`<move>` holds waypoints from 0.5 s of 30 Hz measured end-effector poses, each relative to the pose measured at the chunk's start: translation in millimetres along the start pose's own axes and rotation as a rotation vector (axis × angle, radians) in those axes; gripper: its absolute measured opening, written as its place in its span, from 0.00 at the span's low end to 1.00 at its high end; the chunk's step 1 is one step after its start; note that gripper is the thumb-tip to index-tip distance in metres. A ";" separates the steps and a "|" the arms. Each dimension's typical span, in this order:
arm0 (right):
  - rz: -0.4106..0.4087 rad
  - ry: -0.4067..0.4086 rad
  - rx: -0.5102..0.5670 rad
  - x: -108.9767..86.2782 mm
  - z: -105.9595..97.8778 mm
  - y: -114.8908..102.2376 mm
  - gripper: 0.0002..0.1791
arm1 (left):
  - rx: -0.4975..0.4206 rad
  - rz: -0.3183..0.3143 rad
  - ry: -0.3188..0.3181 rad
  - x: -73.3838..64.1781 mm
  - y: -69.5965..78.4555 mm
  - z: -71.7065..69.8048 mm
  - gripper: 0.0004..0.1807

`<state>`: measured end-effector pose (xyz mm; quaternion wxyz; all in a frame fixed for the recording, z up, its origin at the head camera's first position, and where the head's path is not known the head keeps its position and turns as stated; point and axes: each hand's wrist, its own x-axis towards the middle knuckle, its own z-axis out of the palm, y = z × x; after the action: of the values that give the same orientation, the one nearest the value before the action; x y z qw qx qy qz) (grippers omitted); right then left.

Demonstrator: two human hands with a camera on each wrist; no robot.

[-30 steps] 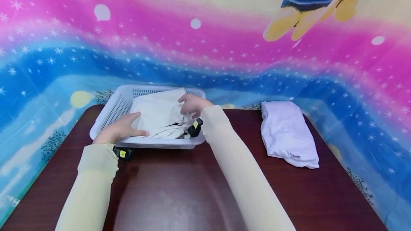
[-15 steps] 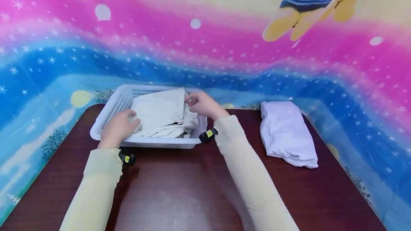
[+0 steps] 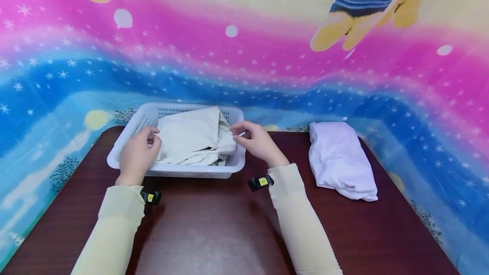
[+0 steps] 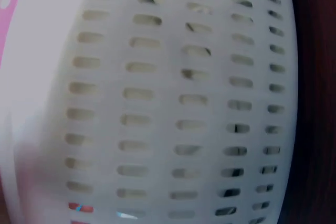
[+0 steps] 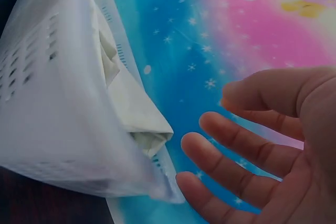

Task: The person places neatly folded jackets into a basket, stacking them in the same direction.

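We see a starry backdrop (image 3: pixel 267 46) beyond our dark-red counter (image 3: pixel 214 228), left hand (image 3: pixel 138 152) and right hand (image 3: pixel 261 142) loosely released at the white basket (image 3: pixel 191 169).

Shows off-white on the cloth (image 3: pixel 187 133), white on the basket (image 3: pixel 191 169), pale lilac on the bundle (image 3: pixel 340 156), red-brown on the table (image 3: pixel 214 224), white snowflakes over the pink-and-blue backdrop (image 3: pixel 267 67).

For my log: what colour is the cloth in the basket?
The cloth is off-white, best seen in the head view.

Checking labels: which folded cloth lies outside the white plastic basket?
The pale lavender folded cloth, on the reddish-brown table; the cream folded cloth lies in the basket.
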<state>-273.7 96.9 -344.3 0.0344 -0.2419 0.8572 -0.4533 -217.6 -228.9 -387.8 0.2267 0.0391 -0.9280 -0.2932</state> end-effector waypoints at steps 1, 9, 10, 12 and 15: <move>-0.010 0.010 0.003 -3.5 -0.3 1.5 0.16 | -0.008 0.009 0.023 -0.9 1.0 0.6 0.16; -0.040 0.075 0.005 -31.7 -8.3 11.2 0.17 | -0.164 0.085 0.075 -6.7 21.5 9.1 0.13; -0.040 0.083 0.010 -35.3 -10.1 12.1 0.17 | -0.182 0.092 0.078 -7.9 25.2 10.6 0.13; -0.042 0.102 0.017 -42.4 -14.1 13.6 0.17 | -0.216 0.112 0.087 -10.0 33.2 12.8 0.12; -0.062 0.129 0.025 -51.7 -21.4 16.2 0.17 | -0.249 0.153 0.109 -12.8 45.4 15.4 0.12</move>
<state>-240.3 143.9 -352.9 -0.0320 -0.2380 0.8440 -0.4796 -210.3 -180.7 -378.6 0.3016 -0.0443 -0.8710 -0.3853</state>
